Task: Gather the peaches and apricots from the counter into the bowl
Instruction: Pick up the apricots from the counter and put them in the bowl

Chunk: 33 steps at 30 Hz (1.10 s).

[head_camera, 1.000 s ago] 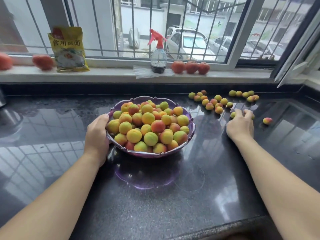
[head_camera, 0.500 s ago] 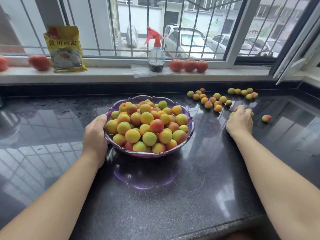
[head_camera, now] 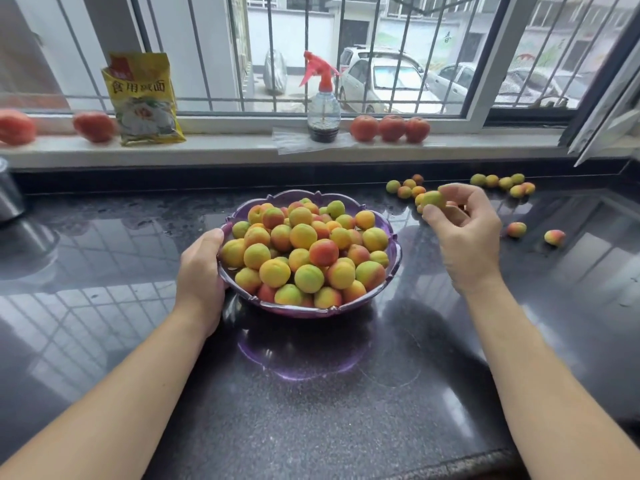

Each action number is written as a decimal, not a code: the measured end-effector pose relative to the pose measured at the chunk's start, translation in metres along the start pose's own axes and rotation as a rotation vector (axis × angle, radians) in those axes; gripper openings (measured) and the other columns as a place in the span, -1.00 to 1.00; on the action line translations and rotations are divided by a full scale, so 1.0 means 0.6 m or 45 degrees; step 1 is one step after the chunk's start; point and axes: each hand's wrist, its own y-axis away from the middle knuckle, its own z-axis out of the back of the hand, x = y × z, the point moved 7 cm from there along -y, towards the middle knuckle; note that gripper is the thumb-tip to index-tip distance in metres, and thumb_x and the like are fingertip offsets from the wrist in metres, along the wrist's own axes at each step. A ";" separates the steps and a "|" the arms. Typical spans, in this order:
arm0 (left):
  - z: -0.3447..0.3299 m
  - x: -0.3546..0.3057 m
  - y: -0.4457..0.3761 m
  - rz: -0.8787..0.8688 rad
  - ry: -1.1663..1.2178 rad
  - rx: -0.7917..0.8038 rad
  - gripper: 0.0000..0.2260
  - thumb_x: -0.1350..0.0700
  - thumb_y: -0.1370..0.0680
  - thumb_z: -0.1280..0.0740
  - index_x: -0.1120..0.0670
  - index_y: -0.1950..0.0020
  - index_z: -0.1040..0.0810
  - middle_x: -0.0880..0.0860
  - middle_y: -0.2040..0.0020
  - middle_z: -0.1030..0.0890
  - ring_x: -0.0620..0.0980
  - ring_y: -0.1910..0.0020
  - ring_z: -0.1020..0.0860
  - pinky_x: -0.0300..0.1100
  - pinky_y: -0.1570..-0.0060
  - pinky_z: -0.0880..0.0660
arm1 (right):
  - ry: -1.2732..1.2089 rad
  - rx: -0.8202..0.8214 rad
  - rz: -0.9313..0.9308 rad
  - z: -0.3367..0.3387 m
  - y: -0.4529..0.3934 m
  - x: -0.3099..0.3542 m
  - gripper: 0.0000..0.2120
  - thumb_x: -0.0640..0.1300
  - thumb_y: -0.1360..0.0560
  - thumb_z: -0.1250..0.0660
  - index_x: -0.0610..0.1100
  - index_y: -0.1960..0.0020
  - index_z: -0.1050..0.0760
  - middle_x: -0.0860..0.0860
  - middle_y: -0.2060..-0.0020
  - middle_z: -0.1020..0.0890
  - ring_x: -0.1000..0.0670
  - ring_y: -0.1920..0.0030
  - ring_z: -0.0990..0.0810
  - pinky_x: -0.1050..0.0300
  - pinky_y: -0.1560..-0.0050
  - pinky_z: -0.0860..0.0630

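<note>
My left hand (head_camera: 201, 271) grips the rim of the purple bowl (head_camera: 397, 252) at its nine o'clock side, thumb over the edge and fingers curled beneath it. The bowl sits on the dark glossy surface (head_camera: 311, 410) and is heaped with peaches and apricots (head_camera: 304, 251), yellow, green and red-blushed, rising above the rim.

My right hand (head_camera: 465, 237) is raised off the surface at about two o'clock from the bowl. Its thumb and fingertips pinch a yellow-green fruit (head_camera: 433, 199); the other fingers are loosely curled. I cannot tell whether anything else lies in the palm.

More fruit lies loose on the surface. A small cluster (head_camera: 407, 188) sits at one o'clock from the bowl, just behind my right hand and partly hidden by it. A further row (head_camera: 504, 183) lies near the back edge at two o'clock. Two single blushed fruits, one (head_camera: 516, 229) close to my right hand and another (head_camera: 554, 237) just beyond it, rest at three o'clock, apart from each other.

On the windowsill at twelve o'clock stand a spray bottle (head_camera: 323, 109) with a red trigger and three tomatoes (head_camera: 390, 128) just beside it. A yellow packet (head_camera: 143, 102) leans at eleven o'clock, with a red tomato (head_camera: 94, 126) next to it and another (head_camera: 15, 127) at the frame's left edge.
</note>
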 end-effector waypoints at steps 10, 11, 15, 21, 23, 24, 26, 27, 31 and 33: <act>-0.008 0.006 -0.003 0.201 0.103 0.051 -0.64 -0.03 -0.76 -0.19 0.16 -0.35 -0.64 0.20 -0.17 -0.75 0.15 -0.13 -0.73 0.00 -0.02 -0.72 | 0.101 0.674 0.160 -0.112 0.081 0.056 -0.72 -0.19 -0.45 -0.56 0.06 -0.11 -0.65 -0.02 -0.03 -0.70 -0.04 -0.06 -0.64 0.01 -0.12 -0.58; -0.010 0.005 -0.004 0.234 0.116 0.059 -0.64 -0.04 -0.76 -0.19 0.15 -0.34 -0.64 0.19 -0.14 -0.76 0.13 -0.09 -0.75 -0.04 0.06 -0.72 | 0.148 0.687 0.165 -0.115 0.082 0.056 -0.72 -0.16 -0.45 -0.56 0.07 -0.11 -0.65 -0.02 -0.04 -0.69 -0.02 -0.07 -0.63 0.05 -0.11 -0.58; -0.016 0.003 -0.007 0.319 0.088 0.084 -0.63 -0.08 -0.76 -0.18 0.12 -0.25 -0.68 0.15 -0.08 -0.78 0.08 0.03 -0.78 -0.12 0.21 -0.70 | 0.201 0.715 0.206 -0.120 0.086 0.062 -0.72 -0.12 -0.44 -0.57 0.16 -0.06 -0.64 0.10 -0.06 -0.65 0.02 -0.15 -0.57 0.26 -0.16 -0.49; -0.008 0.010 -0.005 0.280 0.076 -0.019 -0.62 -0.08 -0.76 -0.19 0.13 -0.16 -0.70 0.14 -0.02 -0.79 0.10 -0.01 -0.77 -0.08 0.13 -0.67 | 0.238 0.697 0.230 -0.125 0.088 0.061 -0.74 -0.06 -0.43 -0.56 0.07 -0.11 -0.70 0.21 -0.03 -0.64 0.04 -0.20 -0.54 0.20 -0.23 -0.49; -0.006 0.011 -0.003 0.268 0.051 -0.023 -0.62 -0.08 -0.76 -0.17 0.11 -0.14 -0.71 0.14 -0.03 -0.79 0.10 -0.01 -0.77 -0.04 0.05 -0.65 | 0.249 0.720 0.235 -0.124 0.088 0.059 -0.74 -0.03 -0.46 -0.51 0.03 -0.15 -0.70 0.18 -0.04 -0.65 0.04 -0.20 -0.53 0.22 -0.22 -0.48; -0.005 0.011 -0.003 0.263 0.040 -0.023 -0.62 -0.08 -0.76 -0.17 0.11 -0.14 -0.71 0.14 -0.04 -0.78 0.10 -0.01 -0.77 -0.03 0.02 -0.64 | 0.258 0.732 0.241 -0.124 0.087 0.058 -0.74 -0.03 -0.48 -0.49 0.01 -0.17 -0.69 0.17 -0.05 -0.65 0.05 -0.20 -0.53 0.24 -0.22 -0.47; -0.003 0.010 -0.003 0.256 0.019 -0.026 -0.61 -0.09 -0.76 -0.16 0.11 -0.16 -0.71 0.16 -0.05 -0.78 0.11 -0.03 -0.77 -0.01 0.01 -0.64 | 0.270 0.727 0.261 -0.123 0.088 0.056 -0.76 -0.09 -0.53 -0.46 0.00 -0.20 -0.68 0.16 -0.06 -0.66 0.06 -0.19 -0.53 0.27 -0.21 -0.47; -0.002 0.010 -0.003 0.251 0.012 -0.027 -0.61 -0.09 -0.76 -0.16 0.11 -0.17 -0.70 0.16 -0.06 -0.78 0.11 -0.03 -0.77 -0.01 0.00 -0.65 | 0.274 0.719 0.262 -0.122 0.088 0.055 -0.75 -0.10 -0.54 -0.46 0.01 -0.21 -0.67 0.15 -0.06 -0.65 0.07 -0.19 -0.53 0.30 -0.21 -0.46; -0.001 0.009 -0.002 0.236 0.013 -0.030 -0.61 -0.09 -0.76 -0.16 0.11 -0.16 -0.70 0.16 -0.04 -0.78 0.11 -0.02 -0.77 -0.02 0.04 -0.65 | 0.218 0.631 0.219 -0.113 0.085 0.054 -0.72 0.00 -0.57 -0.40 0.02 -0.26 -0.62 0.11 -0.09 -0.62 0.08 -0.18 -0.55 0.30 -0.18 -0.48; -0.002 0.009 -0.001 0.234 0.023 -0.025 -0.60 -0.09 -0.76 -0.15 0.12 -0.17 -0.70 0.17 -0.05 -0.78 0.13 -0.04 -0.76 -0.02 0.02 -0.65 | 0.159 0.475 0.181 -0.094 0.071 0.046 -0.76 -0.02 -0.60 -0.34 -0.04 -0.22 -0.64 0.07 -0.07 -0.65 0.06 -0.16 -0.59 0.23 -0.15 -0.53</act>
